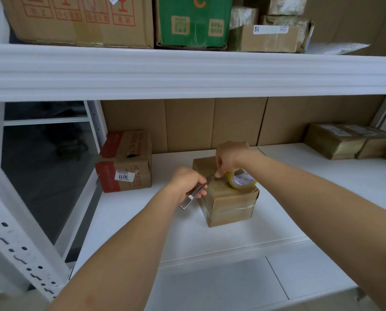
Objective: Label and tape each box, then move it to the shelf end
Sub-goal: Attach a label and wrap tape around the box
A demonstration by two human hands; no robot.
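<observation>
A small brown box [230, 205], wrapped in tape, stands in the middle of the white shelf [322, 198]. A roll of yellowish clear tape [241, 179] sits on its top. My left hand [186, 182] grips a metal utility knife [195, 193], with the blade pointing at the tape on the box top. My right hand [229, 157] reaches over the box and pinches the tape strip beside the roll, close to the blade tip.
A red and brown carton [125, 162] with a 3011 sticker stands at the left of the shelf. Taped parcels [349, 141] lie at the right end. Larger cartons [79, 19] fill the upper shelf. A perforated white upright [16, 243] runs down the left.
</observation>
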